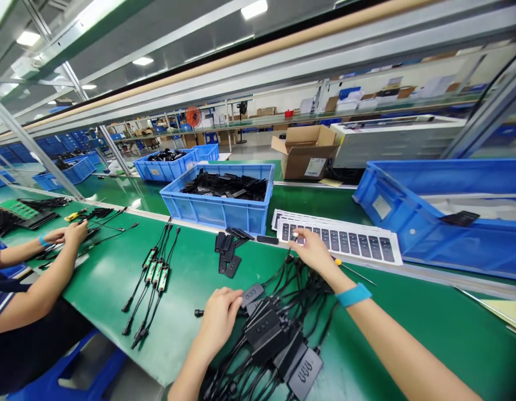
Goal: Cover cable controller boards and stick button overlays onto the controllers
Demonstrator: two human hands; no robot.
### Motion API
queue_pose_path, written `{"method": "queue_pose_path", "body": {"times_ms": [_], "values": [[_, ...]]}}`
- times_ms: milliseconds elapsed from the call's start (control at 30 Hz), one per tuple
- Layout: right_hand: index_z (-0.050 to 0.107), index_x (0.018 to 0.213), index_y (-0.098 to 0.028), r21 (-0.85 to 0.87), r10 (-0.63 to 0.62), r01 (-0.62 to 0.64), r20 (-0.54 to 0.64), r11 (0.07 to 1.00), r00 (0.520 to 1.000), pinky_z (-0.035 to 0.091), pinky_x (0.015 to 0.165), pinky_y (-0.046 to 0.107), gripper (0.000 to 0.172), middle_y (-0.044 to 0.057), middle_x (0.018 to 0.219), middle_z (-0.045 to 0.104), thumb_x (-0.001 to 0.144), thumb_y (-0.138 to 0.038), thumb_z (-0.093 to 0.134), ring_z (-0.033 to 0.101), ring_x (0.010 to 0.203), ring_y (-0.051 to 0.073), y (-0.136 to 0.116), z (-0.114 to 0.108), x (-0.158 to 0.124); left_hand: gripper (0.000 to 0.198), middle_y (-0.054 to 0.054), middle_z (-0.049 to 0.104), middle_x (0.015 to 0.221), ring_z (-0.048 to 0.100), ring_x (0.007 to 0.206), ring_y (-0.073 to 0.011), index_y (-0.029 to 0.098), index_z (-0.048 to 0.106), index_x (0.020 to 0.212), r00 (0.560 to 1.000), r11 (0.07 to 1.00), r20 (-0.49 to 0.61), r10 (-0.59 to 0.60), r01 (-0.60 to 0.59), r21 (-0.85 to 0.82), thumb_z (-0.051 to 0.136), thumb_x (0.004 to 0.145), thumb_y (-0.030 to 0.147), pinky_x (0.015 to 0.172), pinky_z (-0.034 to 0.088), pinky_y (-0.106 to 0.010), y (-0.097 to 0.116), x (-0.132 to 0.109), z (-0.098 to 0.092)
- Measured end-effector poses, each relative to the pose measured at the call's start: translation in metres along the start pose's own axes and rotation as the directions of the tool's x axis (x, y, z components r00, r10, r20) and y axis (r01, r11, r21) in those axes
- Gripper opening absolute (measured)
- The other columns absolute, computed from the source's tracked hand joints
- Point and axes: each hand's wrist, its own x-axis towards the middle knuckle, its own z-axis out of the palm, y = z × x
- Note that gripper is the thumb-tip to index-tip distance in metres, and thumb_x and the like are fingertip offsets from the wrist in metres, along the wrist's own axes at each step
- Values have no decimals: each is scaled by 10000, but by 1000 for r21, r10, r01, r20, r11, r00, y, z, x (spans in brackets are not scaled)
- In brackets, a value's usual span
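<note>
Left hand [219,321] curled closed on black cable bundle [274,334], which lies at front edge of green workbench [379,334]. Right hand [314,250] pinched narrow on small item [294,236], too small to identify, at label sheet [339,239].

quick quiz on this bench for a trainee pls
1. Which hand, left or right, touches the label sheet?
2. True or false: the blue crate nearest the sheet holds black parts.
3. Fill the gap: the wristband on the hand at the sheet is ____.

Key: 1. right hand; 2. true; 3. blue
</note>
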Motion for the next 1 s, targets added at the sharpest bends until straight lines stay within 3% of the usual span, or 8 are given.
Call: {"method": "queue_pose_path", "body": {"times_ms": [167, 267, 467, 567, 700, 767, 867, 1000], "values": [[673, 966, -166, -379, -173, 247, 219, 892, 960, 418, 965, 376, 191, 136, 1065, 647, 805, -108, 588, 575, 1084, 282, -4, 27, 18, 352, -90, 655, 1059, 618, 1017, -235, 228, 683, 1199, 996, 995, 89, -15, 5, 101, 440, 958, 306, 903, 475, -353, -2, -3, -8], [685, 885, -137, -488, -183, 357, 370, 797, 911, 452, 899, 381, 114, 165, 1004, 675, 819, -99, 600, 614, 1024, 299, -8, 47, 25, 286, -73, 639, 1049, 627, 983, -217, 223, 658, 1162, 994, 967, -94, -62, 83, 242, 508, 929, 294, 885, 491, -329, -18, -10, -23], [651, 770, -102, -557, -212, 490, 488, 671, 847, 465, 828, 441, 115, 241, 956, 672, 817, -52, 559, 629, 1002, 369, 4, 52, 34, 203, -178, 535, 1045, 559, 1018, -341, 111, 547, 1032, 785, 797, -581, -215, 485, 360, 523, 880, 243, 868, 469, -500, -71, -23, -74], [626, 803, -116, -531, -224, 503, 503, 682, 835, 469, 810, 408, 105, 211, 941, 678, 791, -32, 564, 635, 988, 351, 8, 46, 35, 221, -187, 534, 1025, 567, 1007, -362, 104, 535, 990, 704, 760, -656, -271, 575, 303, 582, 842, 261, 847, 468, -503, -86, -20, -89], [589, 841, -163, -483, -191, 451, 494, 750, 848, 483, 710, 344, 105, 101, 818, 679, 800, -74, 548, 662, 795, 254, 1, 40, 27, 199, -130, 584, 886, 629, 870, -320, 110, 561, 959, 678, 789, -640, -361, 588, 177, 605, 781, 189, 792, 480, -441, -94, -15, -96], [573, 981, -178, -374, -183, 392, 484, 840, 855, 491, 682, 306, 165, 49, 801, 664, 825, -136, 538, 649, 726, 194, -11, 37, 15, 220, -73, 586, 770, 637, 812, -295, 126, 580, 978, 686, 825, -610, -396, 558, 93, 601, 775, 208, 767, 481, -413, -94, -17, -99], [465, 1231, -200, 124, -160, 111, 515, 986, 842, 472, 599, 270, 452, -1, 806, 602, 800, -255, 586, 590, 658, 151, -39, 30, -13, 305, -31, 572, 684, 629, 741, -261, 138, 603, 995, 723, 879, -539, -433, 470, -76, 589, 787, 360, 678, 490, -369, -87, -24, -103], [382, 1383, -246, 498, -158, -190, 574, 846, 803, 389, 540, 250, 693, -54, 745, 475, 744, -285, 648, 467, 600, 123, -80, 20, -55, 505, -82, 658, 874, 617, 674, -180, 135, 548, 1092, 795, 893, -423, -434, 316, -322, 494, 810, 551, 532, 476, -281, -59, -35, -96]]}}
